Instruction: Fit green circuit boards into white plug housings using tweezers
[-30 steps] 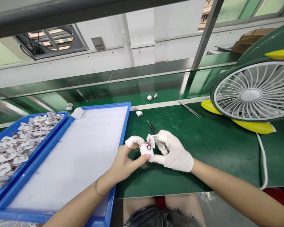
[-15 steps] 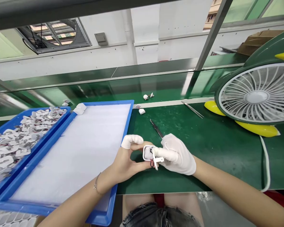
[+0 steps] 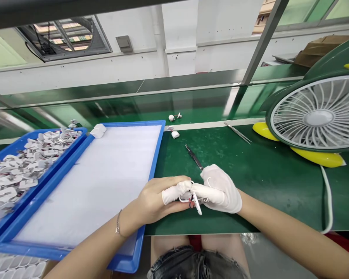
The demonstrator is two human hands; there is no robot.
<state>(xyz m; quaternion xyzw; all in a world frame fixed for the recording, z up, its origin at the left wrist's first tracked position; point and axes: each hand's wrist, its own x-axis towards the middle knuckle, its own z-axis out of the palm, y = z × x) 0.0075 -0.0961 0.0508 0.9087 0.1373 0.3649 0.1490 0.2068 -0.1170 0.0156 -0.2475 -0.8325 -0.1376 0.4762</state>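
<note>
Head view: I am holding a small white case [image 3: 184, 200] in front of me, over the near part of the green bench [image 3: 250, 174]. My left hand [image 3: 154, 197] is gripping it, bare fingers wrapping its sides while one white-covered finger [image 3: 173, 193] is bending over its top. My gloved right hand [image 3: 221, 190] is curling in from the other side, a gloved finger reaching to the case; I cannot tell what its hidden fingers are gripping. A white plate [image 3: 197, 204] is hanging tilted beside the case, and red and black wires [image 3: 191, 202] are showing between them. Black tweezers [image 3: 193, 155] are lying just beyond my right hand, their near end disappearing behind it. Silver tweezers [image 3: 237, 132] are resting farther off, near the fan [image 3: 318, 118]. To my left, a blue tray [image 3: 158, 149] is carrying a white sheet [image 3: 104, 178], and two white pieces [image 3: 98, 130] are sitting at its far left corner. Beside it, another tray [image 3: 79, 140] is holding heaped white parts [image 3: 31, 161].
</note>
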